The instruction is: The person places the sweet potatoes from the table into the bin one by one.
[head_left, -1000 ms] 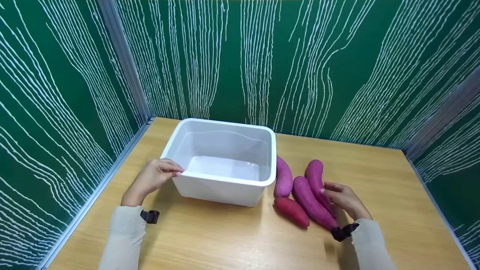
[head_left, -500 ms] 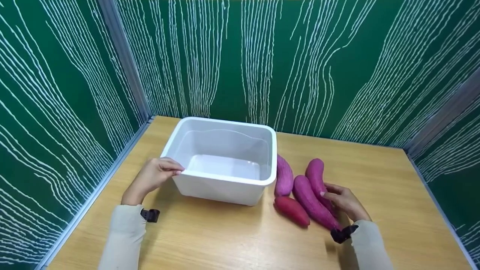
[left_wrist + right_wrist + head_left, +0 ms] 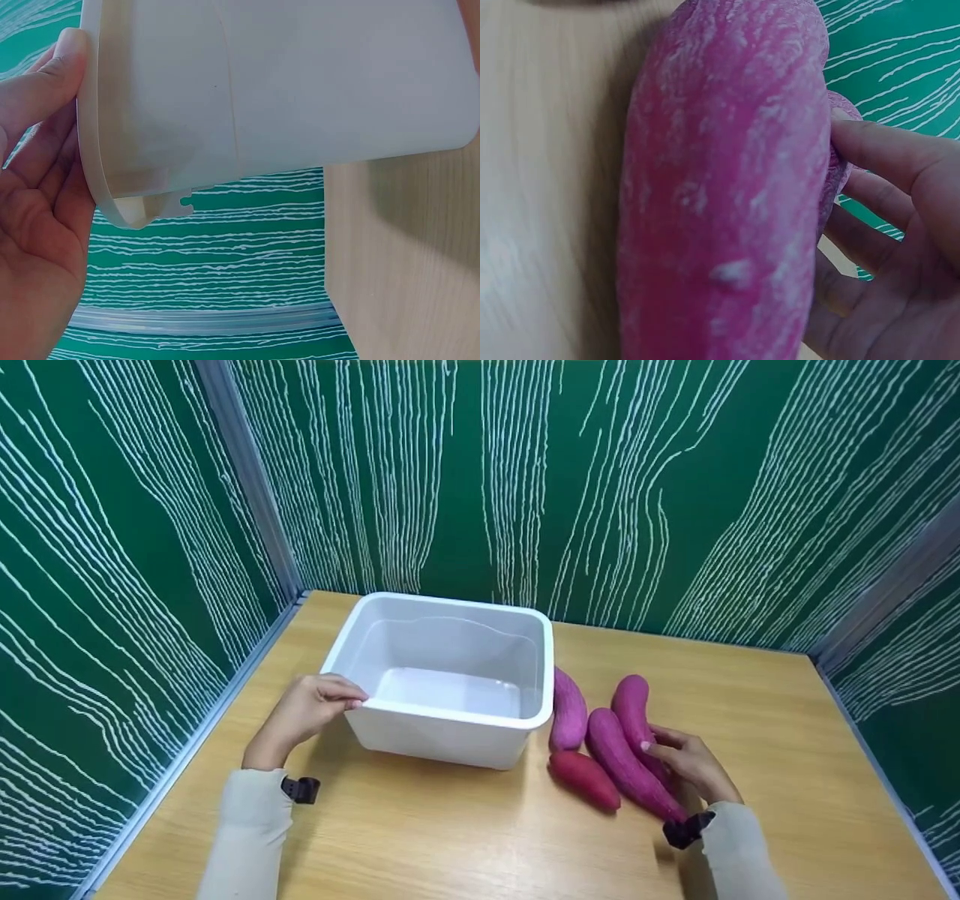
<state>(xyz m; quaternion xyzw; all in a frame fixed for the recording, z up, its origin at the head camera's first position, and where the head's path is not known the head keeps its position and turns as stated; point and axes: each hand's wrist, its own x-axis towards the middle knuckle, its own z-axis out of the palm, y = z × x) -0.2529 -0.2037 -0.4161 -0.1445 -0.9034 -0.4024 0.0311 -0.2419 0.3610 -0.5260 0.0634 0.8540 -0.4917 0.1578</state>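
Note:
My left hand (image 3: 311, 709) pinches the near left rim of a white plastic bin (image 3: 442, 735). In the left wrist view the thumb (image 3: 71, 49) lies on one side of the rim and the fingers on the other. On the right, my right hand (image 3: 694, 761) holds a long purple vegetable (image 3: 631, 701) between thumb and fingers, near its middle. A second long purple vegetable (image 3: 626, 765) lies alongside and fills much of the right wrist view, partly hiding the held one. A third purple one (image 3: 568, 712) rests beside the bin, with a smaller red vegetable (image 3: 585, 781) in front of it.
The bin stands on a wooden table (image 3: 420, 840) towards the back left, and its inner floor shows. Green panels (image 3: 600, 495) with white wavy lines enclose the table's back and sides. Black wrist cameras sit at both sleeves.

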